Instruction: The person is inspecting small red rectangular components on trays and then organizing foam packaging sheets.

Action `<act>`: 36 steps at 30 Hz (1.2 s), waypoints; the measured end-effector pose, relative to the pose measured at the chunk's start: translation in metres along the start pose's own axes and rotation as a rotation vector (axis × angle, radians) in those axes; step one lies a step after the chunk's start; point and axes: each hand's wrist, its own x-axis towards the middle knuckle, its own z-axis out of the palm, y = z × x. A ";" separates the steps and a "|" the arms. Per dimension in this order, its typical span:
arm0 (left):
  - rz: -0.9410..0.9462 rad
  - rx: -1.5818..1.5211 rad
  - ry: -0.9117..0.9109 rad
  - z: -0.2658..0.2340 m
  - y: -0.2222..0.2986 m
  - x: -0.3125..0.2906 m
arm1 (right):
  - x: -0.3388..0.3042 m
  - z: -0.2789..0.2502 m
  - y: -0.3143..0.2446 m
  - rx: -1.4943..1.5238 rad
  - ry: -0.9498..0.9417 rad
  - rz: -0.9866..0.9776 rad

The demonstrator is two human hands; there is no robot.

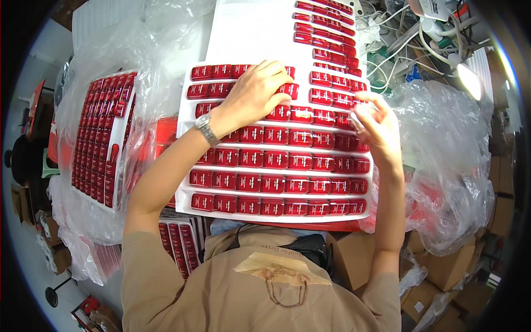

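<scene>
As hands (251, 95) reach over a tray (188, 160), plastic (442, 138) and cartons (357, 254) crowd the right.

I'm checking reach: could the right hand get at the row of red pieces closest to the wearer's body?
Probably yes: the right hand is over the white tray's right edge, and nothing covers that row of red pieces.

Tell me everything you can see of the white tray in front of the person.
The white tray looks matte, perhaps foam or plastic, and lies before the person. White strips separate its rows of glossy, dark-red rectangular pieces with pale printing; the nearest rows span most of its width. The left hand lies over the upper-left rows; the right hand is at the right edge, contact unclear.
</scene>
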 end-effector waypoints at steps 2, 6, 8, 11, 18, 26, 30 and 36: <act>-0.060 -0.328 -0.029 -0.006 0.007 -0.005 | 0.016 0.017 -0.005 0.063 -0.120 -0.006; -0.077 -0.458 -0.016 -0.011 0.023 -0.010 | 0.036 0.051 0.007 0.026 -0.279 -0.185; -0.032 -0.463 0.003 -0.010 0.023 -0.008 | 0.044 0.061 0.011 -0.501 -0.148 -0.301; -0.159 -0.312 -0.033 -0.005 0.013 0.000 | 0.060 0.057 0.006 -0.689 0.048 -0.379; -0.118 0.007 0.007 0.013 -0.016 0.013 | 0.044 -0.004 0.006 -0.020 -0.086 -0.141; -0.030 0.211 0.028 0.005 -0.012 0.022 | 0.037 0.041 0.000 0.155 0.186 -0.196; -0.373 -0.751 0.076 0.016 0.031 0.015 | 0.028 0.060 -0.001 0.111 0.152 -0.417; -0.501 -0.942 -0.019 0.020 0.066 0.002 | -0.017 0.041 0.008 -0.769 0.253 -0.894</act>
